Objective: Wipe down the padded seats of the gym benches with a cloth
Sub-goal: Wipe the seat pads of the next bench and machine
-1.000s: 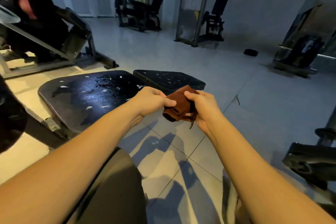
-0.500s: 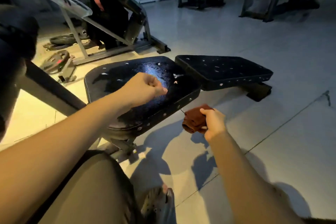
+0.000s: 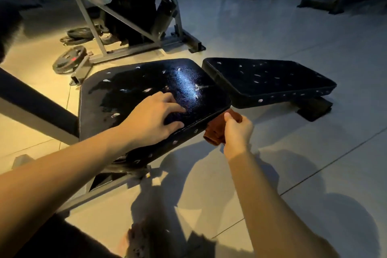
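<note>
The left hand (image 3: pixel 155 117) lies flat on the near pad (image 3: pixel 129 90), fingers spread and holding nothing, close to the pad's front right corner. The right hand (image 3: pixel 237 132) is clenched round the cloth (image 3: pixel 214 134), which is bunched into a wad. It hangs just off that same corner, below the pad's edge and above the floor (image 3: pixel 293 153), not on the padding. The far pad (image 3: pixel 268 79) sits just beyond the gap, lower and untouched.

No wiping looks done yet: both pads are dotted with pale flecks (image 3: pixel 147 89), and the near pad has a wet sheen down its middle.

Here is what I'd worry about. A wadded cloth meets the pad with a small face, so it may smear the wet patch and push flecks along rather than lift them. Strokes toward the right edge could drop the flecks into the gap or onto the floor. The planted palm covers a patch that a quick pass would skip, and it could slide on that damp surface.
</note>
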